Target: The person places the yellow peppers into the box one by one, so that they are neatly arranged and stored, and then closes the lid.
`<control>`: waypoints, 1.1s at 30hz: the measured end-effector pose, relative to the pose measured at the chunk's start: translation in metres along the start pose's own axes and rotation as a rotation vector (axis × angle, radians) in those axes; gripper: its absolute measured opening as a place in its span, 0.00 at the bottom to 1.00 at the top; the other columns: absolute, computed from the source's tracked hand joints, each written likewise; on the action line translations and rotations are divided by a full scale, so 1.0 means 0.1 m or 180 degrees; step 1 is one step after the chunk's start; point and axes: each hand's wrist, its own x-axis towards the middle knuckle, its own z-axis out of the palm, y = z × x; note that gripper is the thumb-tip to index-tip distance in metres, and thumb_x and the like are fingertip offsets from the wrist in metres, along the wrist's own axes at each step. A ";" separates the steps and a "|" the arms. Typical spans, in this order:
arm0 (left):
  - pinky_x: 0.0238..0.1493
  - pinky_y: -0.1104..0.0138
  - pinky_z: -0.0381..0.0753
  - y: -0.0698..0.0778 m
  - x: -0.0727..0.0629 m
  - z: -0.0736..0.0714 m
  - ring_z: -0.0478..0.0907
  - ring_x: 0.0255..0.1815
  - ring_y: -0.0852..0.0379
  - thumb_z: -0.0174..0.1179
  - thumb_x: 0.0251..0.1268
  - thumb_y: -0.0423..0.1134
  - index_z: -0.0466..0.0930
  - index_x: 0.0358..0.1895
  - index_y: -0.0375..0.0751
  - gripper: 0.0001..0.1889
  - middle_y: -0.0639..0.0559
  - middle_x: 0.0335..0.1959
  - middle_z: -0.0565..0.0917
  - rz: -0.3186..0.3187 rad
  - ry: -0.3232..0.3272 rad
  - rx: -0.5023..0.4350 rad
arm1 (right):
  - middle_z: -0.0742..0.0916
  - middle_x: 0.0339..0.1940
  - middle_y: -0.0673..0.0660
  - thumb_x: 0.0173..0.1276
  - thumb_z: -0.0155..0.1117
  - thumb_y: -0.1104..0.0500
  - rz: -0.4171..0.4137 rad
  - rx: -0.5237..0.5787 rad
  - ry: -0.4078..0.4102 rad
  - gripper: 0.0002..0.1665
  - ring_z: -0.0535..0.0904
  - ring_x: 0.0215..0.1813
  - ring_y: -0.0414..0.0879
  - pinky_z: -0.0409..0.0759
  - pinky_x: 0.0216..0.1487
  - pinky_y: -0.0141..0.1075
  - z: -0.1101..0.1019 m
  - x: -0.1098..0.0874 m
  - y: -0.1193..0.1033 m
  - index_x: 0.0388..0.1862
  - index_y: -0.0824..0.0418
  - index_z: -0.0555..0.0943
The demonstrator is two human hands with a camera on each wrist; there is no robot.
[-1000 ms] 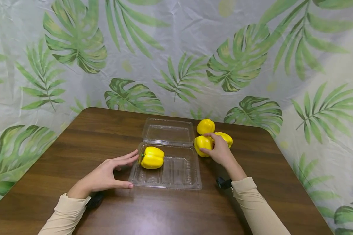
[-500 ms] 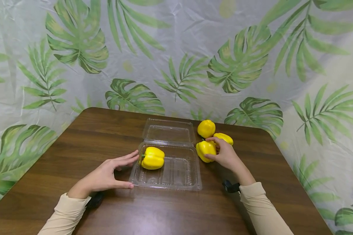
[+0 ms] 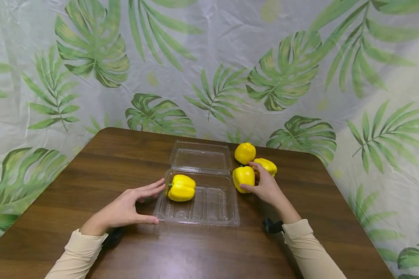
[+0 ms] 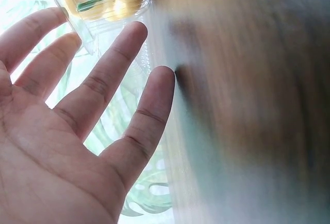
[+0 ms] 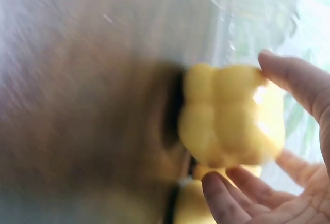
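Note:
My right hand (image 3: 268,190) holds a yellow bell pepper (image 3: 243,179) just right of the clear plastic clamshell container (image 3: 214,203). In the right wrist view the thumb lies at one side of that pepper (image 5: 232,115), with the other fingers at the opposite side. Another yellow bell pepper (image 3: 181,188) lies on its side in the container's left part, its green stem facing left. My left hand (image 3: 125,207) rests at the container's left edge, fingers straight and spread. In the left wrist view some fingertips touch the clear wall.
Two more yellow bell peppers lie at the back right: one (image 3: 245,153) near the table's far edge, one (image 3: 266,166) behind my right hand. The container's lid (image 3: 200,155) lies folded back on the brown table (image 3: 132,155). A leaf-patterned curtain (image 3: 213,50) hangs behind.
My right hand has shifted the near pepper slightly toward me, apart from the other two, and the pepper now stands more upright. My left hand and the container have stayed in place.

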 end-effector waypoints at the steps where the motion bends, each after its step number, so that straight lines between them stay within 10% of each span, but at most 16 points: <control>1: 0.57 0.59 0.86 0.00 0.00 0.00 0.76 0.77 0.45 0.82 0.56 0.56 0.73 0.80 0.49 0.48 0.52 0.85 0.67 0.0002 0.0002 0.0005 | 0.72 0.79 0.75 0.70 0.79 0.52 0.0035 0.0004 0.0031 0.55 0.74 0.76 0.71 0.76 0.73 0.64 0.02 0.00 0.00 0.84 0.66 0.59; 11: 0.55 0.60 0.85 -0.01 0.00 0.01 0.85 0.65 0.57 0.82 0.56 0.58 0.72 0.80 0.49 0.49 0.51 0.84 0.69 0.0002 0.0037 -0.0013 | 0.73 0.79 0.71 0.68 0.79 0.47 0.0174 -0.0101 0.0283 0.58 0.75 0.73 0.67 0.74 0.74 0.64 0.20 0.02 -0.06 0.85 0.68 0.58; 33: 0.56 0.58 0.86 0.00 0.01 -0.01 0.79 0.74 0.46 0.83 0.55 0.56 0.73 0.80 0.48 0.48 0.50 0.85 0.68 0.0031 0.0013 0.0009 | 0.71 0.82 0.74 0.70 0.77 0.53 0.0024 -0.0258 0.0160 0.53 0.74 0.75 0.71 0.73 0.73 0.66 0.08 -0.05 -0.02 0.85 0.69 0.61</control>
